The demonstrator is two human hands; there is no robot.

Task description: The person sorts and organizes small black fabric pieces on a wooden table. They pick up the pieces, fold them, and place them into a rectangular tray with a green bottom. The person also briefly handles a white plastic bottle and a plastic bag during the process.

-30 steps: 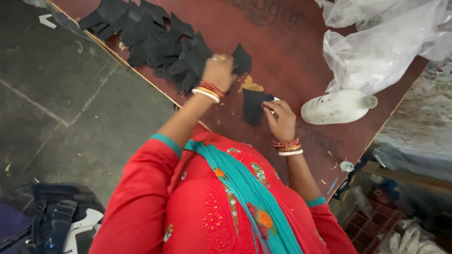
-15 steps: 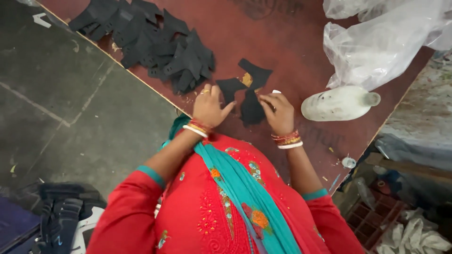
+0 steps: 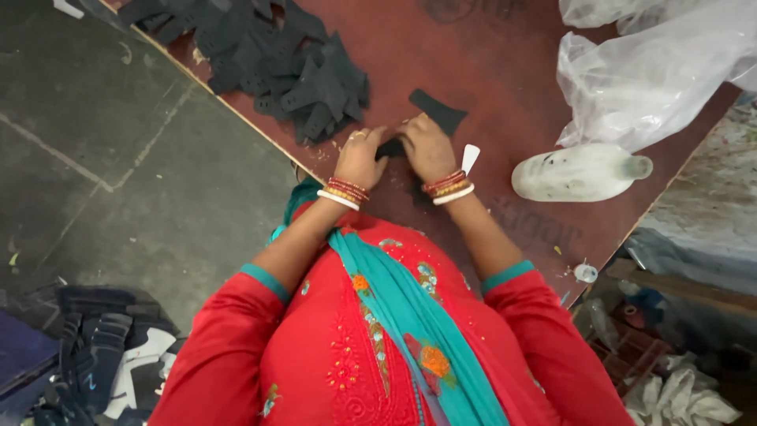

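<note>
- The left hand [image 3: 360, 156] and the right hand [image 3: 426, 146] meet over a small flat black cut piece of material [image 3: 390, 147] on the reddish-brown wooden board table [image 3: 505, 87], near its near edge.
- Both hands press down on this piece; the fingers hide most of it, so I cannot tell whether either hand pinches it or only holds it flat.
- A second curved black cut piece [image 3: 438, 111] lies just beyond the right hand, touching or nearly touching it.
- To do this well, I judge the hands should keep the piece flat against the board, with edges aligned before pressure goes on, and fingertips spread so it does not slide.
- A small white flat tool [image 3: 470, 157] lies just right of the right wrist, within easy reach.
- A heap of black cut pieces [image 3: 284, 59] sits far left, apart from the hands.
- A cloudy white plastic bottle [image 3: 578, 170] lies on its side to the right; crumpled clear plastic bags [image 3: 654, 71] lie beyond it. Both are well clear of the working spot.
</note>
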